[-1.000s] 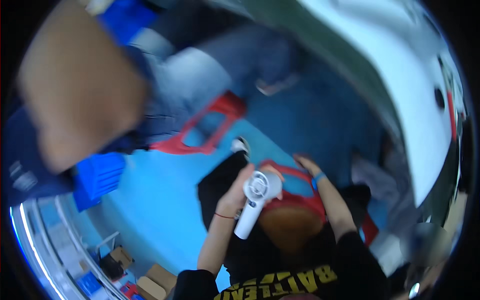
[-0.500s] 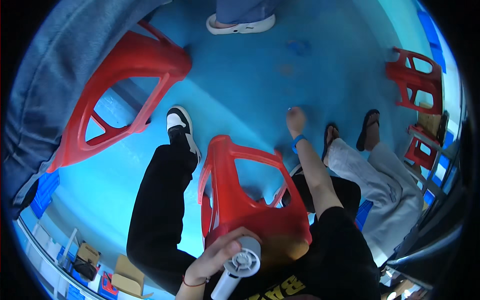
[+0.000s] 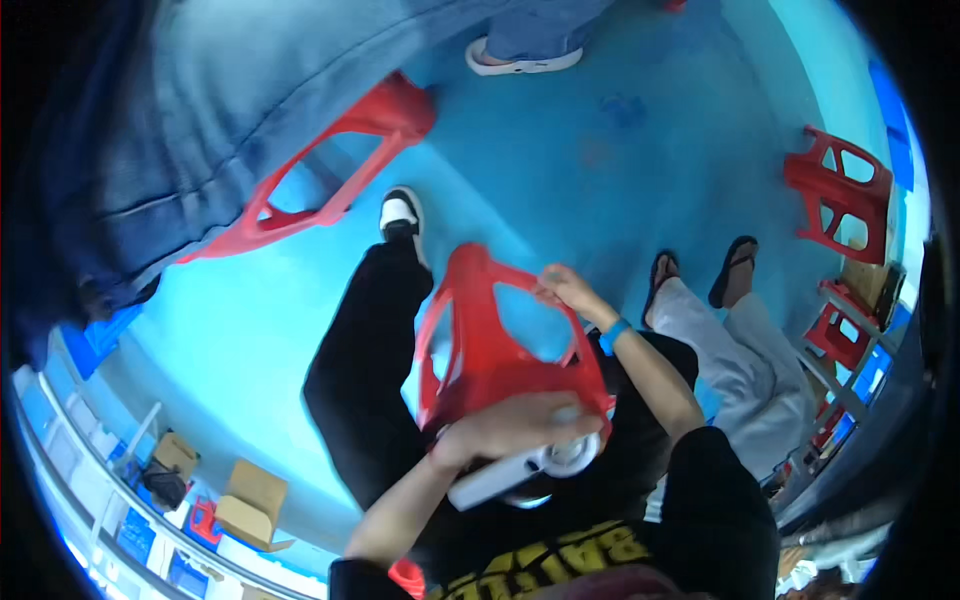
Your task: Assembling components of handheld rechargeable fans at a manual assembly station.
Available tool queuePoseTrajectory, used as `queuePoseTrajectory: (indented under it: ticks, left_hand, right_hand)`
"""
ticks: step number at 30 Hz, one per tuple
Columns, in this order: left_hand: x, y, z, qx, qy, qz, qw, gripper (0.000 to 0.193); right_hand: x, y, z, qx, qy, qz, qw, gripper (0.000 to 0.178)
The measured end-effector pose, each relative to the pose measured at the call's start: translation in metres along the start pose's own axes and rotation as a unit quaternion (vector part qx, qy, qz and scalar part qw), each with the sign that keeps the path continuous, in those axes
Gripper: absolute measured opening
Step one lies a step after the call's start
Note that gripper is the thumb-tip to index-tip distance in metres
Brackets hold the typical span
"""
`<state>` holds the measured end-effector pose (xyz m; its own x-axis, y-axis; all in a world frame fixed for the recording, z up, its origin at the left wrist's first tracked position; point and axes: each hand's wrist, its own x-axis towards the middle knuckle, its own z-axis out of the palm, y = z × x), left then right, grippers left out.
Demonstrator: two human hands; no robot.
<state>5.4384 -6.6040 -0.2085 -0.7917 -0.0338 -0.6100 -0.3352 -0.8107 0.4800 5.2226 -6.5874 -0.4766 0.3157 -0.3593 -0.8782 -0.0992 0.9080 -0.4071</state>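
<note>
My left hand (image 3: 510, 425) is closed on a white handheld fan (image 3: 492, 479), low in front of my black shirt. The fan lies tilted with its round head to the right; the hand is blurred and covers part of it. My right hand (image 3: 568, 288), above a blue wristband (image 3: 613, 336), is closed with its fingers pinched together. Whatever is in those fingers is too small to make out. That hand appears over the far right edge of a red plastic stool (image 3: 485, 345) between my legs; whether it touches the stool I cannot tell.
A person's blue jeans (image 3: 240, 110) fill the upper left beside another red stool (image 3: 400, 115). Somebody in light trousers (image 3: 700, 330) and flip-flops sits at my right. A red stool (image 3: 840, 190) stands far right; an open cardboard box (image 3: 250, 505) lies lower left.
My right hand has come back toward me and slightly left, to the stool's edge. My left hand has shifted right with the fan, which now lies flatter. The jeans cover more of the upper left.
</note>
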Motion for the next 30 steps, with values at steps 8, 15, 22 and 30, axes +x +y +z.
queuePoseTrajectory:
  ticks: [8, 15, 22, 30]
  left_hand:
    - [0.031, 0.018, 0.021, 0.083, 0.2, 0.109, 0.97, 0.06]
    - [-0.027, -0.036, -0.002, -0.134, -0.079, 0.244, 0.957, 0.05]
    - [-0.097, -0.048, 0.028, -0.244, 0.098, 0.247, 0.933, 0.063]
    - [-0.209, -0.003, 0.14, -0.272, 0.097, 0.306, 0.907, 0.075]
  right_hand:
    - [-0.107, 0.024, -0.003, -0.189, -0.023, -0.193, 0.962, 0.02]
    - [-0.107, -0.006, 0.061, -0.301, 0.118, -0.257, 0.911, 0.013]
    - [-0.022, 0.041, 0.01, -0.246, 0.068, -0.215, 0.943, 0.014]
    - [-0.014, -0.013, -0.039, -0.205, 0.175, -0.088, 0.959, 0.016]
